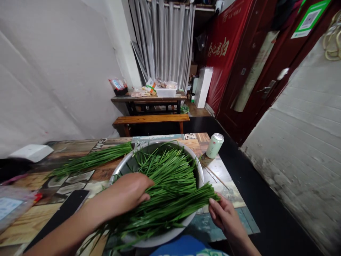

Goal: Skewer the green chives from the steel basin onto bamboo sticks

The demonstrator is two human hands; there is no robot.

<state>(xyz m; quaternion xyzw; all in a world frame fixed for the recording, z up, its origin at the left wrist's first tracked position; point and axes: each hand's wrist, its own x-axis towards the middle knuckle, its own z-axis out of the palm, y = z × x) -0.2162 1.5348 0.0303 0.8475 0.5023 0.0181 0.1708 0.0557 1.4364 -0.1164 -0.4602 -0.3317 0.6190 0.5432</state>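
A metal basin (pixel 200 170) stands in front of me, filled with long green garlic chives (pixel 170 170). My right hand (pixel 226 215) is closed around the cut ends of a bunch of chives (pixel 181 204) lying across the near rim. Over the left side of the basin, my left hand (pixel 133 190) reaches palm down onto the leaves. Its thumb and forefinger are apart; the other fingers are hidden. Another pile of chives (pixel 93 160) lies on the table, left of the basin.
On the patterned table (pixel 234 199) are a light green can (pixel 215 145), thin sticks (pixel 215 174), a dark flat object (pixel 61 217), a plastic packet (pixel 16 206) and a white box (pixel 32 153). Beyond are a wooden bench (pixel 151 119) and another table with a white tub (pixel 166 92).
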